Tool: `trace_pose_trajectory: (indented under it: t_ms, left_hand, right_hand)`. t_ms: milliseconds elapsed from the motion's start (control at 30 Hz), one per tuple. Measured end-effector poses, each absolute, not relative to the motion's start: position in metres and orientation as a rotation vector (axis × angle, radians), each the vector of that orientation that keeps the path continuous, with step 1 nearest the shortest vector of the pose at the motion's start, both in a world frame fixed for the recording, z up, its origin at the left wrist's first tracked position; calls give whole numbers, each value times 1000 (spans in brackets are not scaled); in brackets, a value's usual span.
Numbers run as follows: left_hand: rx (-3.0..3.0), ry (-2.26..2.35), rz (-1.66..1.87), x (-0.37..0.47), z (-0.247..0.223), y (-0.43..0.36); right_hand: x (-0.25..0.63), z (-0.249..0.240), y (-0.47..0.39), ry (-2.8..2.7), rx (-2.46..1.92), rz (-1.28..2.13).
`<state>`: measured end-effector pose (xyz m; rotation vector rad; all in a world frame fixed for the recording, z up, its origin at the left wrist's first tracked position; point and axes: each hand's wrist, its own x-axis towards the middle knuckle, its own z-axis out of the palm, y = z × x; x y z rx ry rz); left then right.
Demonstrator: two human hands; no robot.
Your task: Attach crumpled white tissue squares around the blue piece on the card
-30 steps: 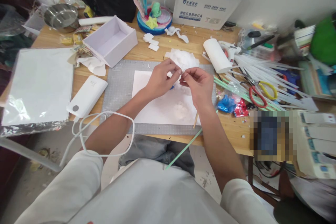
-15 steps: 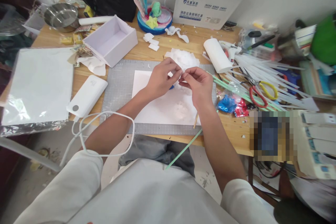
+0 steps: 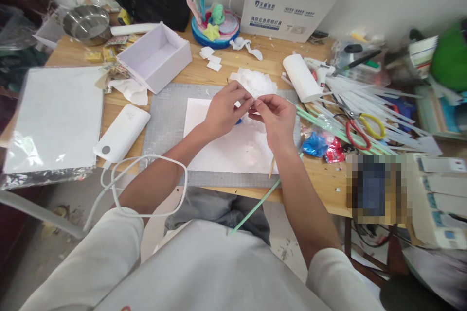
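My left hand (image 3: pixel 226 111) and my right hand (image 3: pixel 279 119) meet fingertip to fingertip over a white sheet of paper (image 3: pixel 215 155). Thumbs and forefingers pinch together on something small and whitish that the fingers mostly hide. Just behind them lies a fluffy white wad (image 3: pixel 255 80), like cotton or tissue. Something blue (image 3: pixel 239 121) peeks out beneath my left fingers. The paper rests on a grey cutting mat (image 3: pixel 164 121). By my right wrist lie a short wooden stick (image 3: pixel 272 167) and a pale green strip (image 3: pixel 255 208) that juts over the table edge.
To the left are a white power bank (image 3: pixel 122 133) with a looped cable, a lilac open box (image 3: pixel 156 60) and a bagged white sheet pack (image 3: pixel 54 116). Scissors (image 3: pixel 359 133), white strips (image 3: pixel 379 107), a white roll (image 3: pixel 302 77) and a glue gun (image 3: pixel 323 70) crowd the right.
Both hands stay pinched together in nearly the same spot, with only a tiny shift of the right fingers. The rest of the table looks unchanged apart from a slight camera movement.
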<state>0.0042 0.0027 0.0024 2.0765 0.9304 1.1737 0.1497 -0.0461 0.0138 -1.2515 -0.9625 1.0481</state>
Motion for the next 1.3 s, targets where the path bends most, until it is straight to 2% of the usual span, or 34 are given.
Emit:
trace_pose_trajectory:
  t_ms: [333,633,1300]
  left_hand:
    - [2035,959,1132,4,8,2]
    - [2150,941,1164,1,7,1]
    - [2110,989,1253,2,0,3]
  right_hand:
    - [151,13,-48,-997,-1252,1032]
    - [150,12,-49,-1189,-1345,841]
    - [150,13,-48,-1038,-1308,957]
